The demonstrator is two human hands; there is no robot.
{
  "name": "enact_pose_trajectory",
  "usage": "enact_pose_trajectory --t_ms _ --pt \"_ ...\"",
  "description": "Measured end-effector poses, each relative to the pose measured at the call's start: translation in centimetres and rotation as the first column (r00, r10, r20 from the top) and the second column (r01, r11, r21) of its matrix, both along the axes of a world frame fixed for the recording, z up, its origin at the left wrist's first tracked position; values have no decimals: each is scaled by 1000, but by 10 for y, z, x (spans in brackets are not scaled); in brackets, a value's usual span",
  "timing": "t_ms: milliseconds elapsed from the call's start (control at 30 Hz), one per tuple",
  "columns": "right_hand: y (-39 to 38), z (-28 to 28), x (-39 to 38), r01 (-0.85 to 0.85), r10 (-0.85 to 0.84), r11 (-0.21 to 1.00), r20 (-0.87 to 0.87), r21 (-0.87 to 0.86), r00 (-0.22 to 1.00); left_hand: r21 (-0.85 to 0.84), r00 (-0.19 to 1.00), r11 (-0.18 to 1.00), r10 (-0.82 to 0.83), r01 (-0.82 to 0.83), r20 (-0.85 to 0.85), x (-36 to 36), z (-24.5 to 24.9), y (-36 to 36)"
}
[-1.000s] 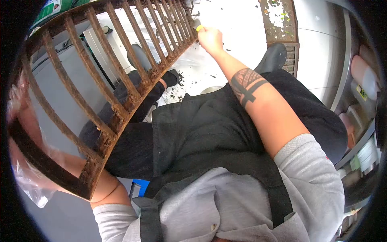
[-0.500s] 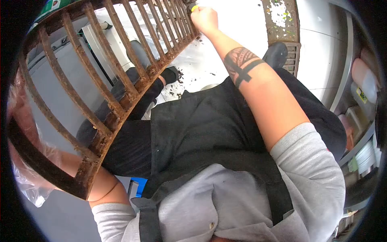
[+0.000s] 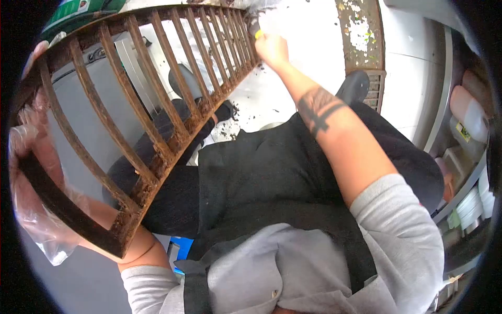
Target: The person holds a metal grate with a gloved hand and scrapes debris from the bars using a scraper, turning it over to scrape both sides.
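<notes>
A rusty, dirt-caked metal grate (image 3: 175,138) with several bars is held tilted across my left side. My left hand (image 3: 31,131), in a loose clear plastic glove, grips its near-left end, with fingertips curled over the upper edge. My right hand (image 3: 273,49) is bare and closed in a fist at the grate's far end. From it shows the yellow part (image 3: 259,34) of a small tool, with a dark flat part beyond it against the grate; the bars and fist hide the rest.
Dark flakes (image 3: 230,128) lie on the white floor between my feet. A floor drain channel (image 3: 361,31) with scraps runs ahead to the right. Metal shelving (image 3: 444,104) with bottles and containers stands at my right. A green package (image 3: 73,13) is at the upper left.
The grate has shifted slightly right and tilted so its upper edge shows more. My left fingers now show over that edge. My right hand has moved a little down and right.
</notes>
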State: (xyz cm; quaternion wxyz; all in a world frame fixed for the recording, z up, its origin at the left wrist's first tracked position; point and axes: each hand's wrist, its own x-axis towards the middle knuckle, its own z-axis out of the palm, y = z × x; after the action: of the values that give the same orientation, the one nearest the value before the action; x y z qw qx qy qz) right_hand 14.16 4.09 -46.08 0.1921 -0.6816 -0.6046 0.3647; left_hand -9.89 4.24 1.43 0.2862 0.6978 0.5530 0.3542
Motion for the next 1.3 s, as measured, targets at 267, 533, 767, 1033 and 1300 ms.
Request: enact_pose_trajectory --t_ms 267,533,767,1033,1300 --pt "45 -11 -21 171 -188 978 -161 -116 969 -103 997 994 36 -28 75 4 4 -3" --pt "32 18 -8 177 -774 620 -560 -764 294 -277 988 961 33 11 154 -10 5 6" --pt "28 46 19 91 -700 706 -671 -703 247 -226 984 974 69 -30 166 -22 -4 6" --pt "140 104 -41 -335 332 931 47 146 942 -202 954 941 291 -271 73 -24 -7 -1" --pt "158 139 -20 -370 314 917 299 151 901 -184 899 880 431 -438 -81 5 4 0"
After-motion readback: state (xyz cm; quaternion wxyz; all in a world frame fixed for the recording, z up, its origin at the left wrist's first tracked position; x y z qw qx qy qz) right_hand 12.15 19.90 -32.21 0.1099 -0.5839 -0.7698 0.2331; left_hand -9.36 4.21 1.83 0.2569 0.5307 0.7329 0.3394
